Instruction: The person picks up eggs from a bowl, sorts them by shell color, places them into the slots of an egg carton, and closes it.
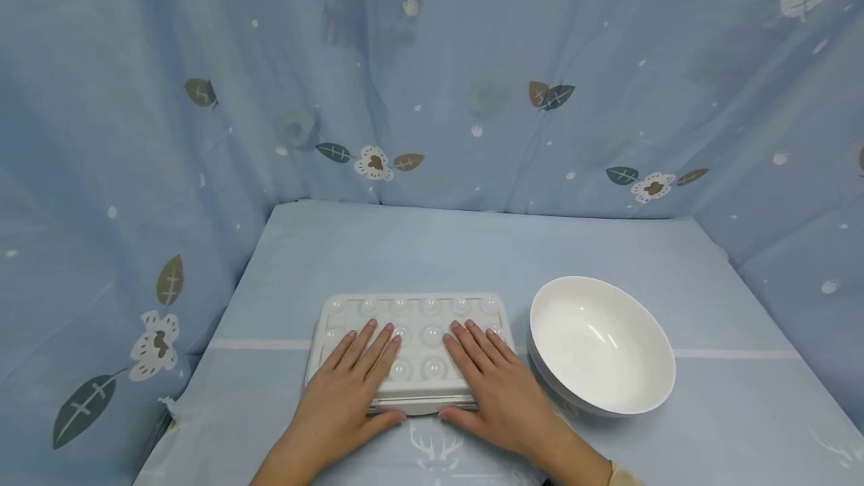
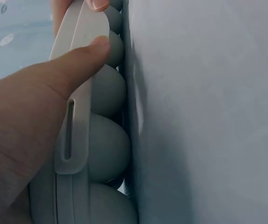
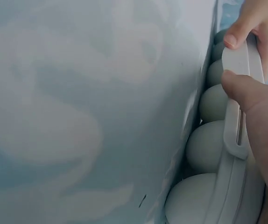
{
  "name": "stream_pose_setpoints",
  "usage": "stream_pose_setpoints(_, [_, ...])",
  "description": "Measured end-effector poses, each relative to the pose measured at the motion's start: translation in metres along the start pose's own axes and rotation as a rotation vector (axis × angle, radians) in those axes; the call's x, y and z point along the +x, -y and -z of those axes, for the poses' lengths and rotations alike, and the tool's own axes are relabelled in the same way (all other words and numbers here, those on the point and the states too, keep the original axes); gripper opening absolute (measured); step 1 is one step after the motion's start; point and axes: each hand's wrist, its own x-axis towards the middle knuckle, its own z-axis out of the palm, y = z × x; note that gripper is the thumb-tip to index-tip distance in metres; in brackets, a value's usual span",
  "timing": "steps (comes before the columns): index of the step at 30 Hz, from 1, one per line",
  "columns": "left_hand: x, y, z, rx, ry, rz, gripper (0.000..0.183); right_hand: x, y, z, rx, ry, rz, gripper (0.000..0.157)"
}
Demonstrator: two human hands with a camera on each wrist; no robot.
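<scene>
A white plastic egg box (image 1: 416, 370) with rows of round bumps on its lid lies on the table, its lid down. My left hand (image 1: 337, 400) rests on the left half of the lid with its fingers straight. On the right half lies my right hand (image 1: 502, 396), fingers also extended. Both thumbs reach to the box's front edge. Close up in the left wrist view, the left thumb touches a pale front latch (image 2: 80, 130) beside a row of rounded cups (image 2: 108, 147). The right wrist view has the right thumb (image 3: 241, 88) on the same latch.
Right of the egg box stands a white bowl (image 1: 601, 347), tilted in view, with its inside showing. Light blue cloth covers the table (image 1: 405, 246). Blue curtains (image 1: 445, 96) with leaves and flowers hang behind and at both sides.
</scene>
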Motion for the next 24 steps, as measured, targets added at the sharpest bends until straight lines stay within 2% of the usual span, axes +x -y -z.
stream_pose_setpoints(9, [0.0, -0.006, 0.003, -0.007, -0.011, 0.007, 0.106, -0.004, 0.003, -0.001, -0.049, -0.018, -0.005, 0.102])
stream_pose_setpoints(24, [0.004, -0.011, 0.006, -0.014, 0.031, 0.073, 0.107, -0.003, 0.006, -0.003, -0.098, -0.041, 0.002, 0.096])
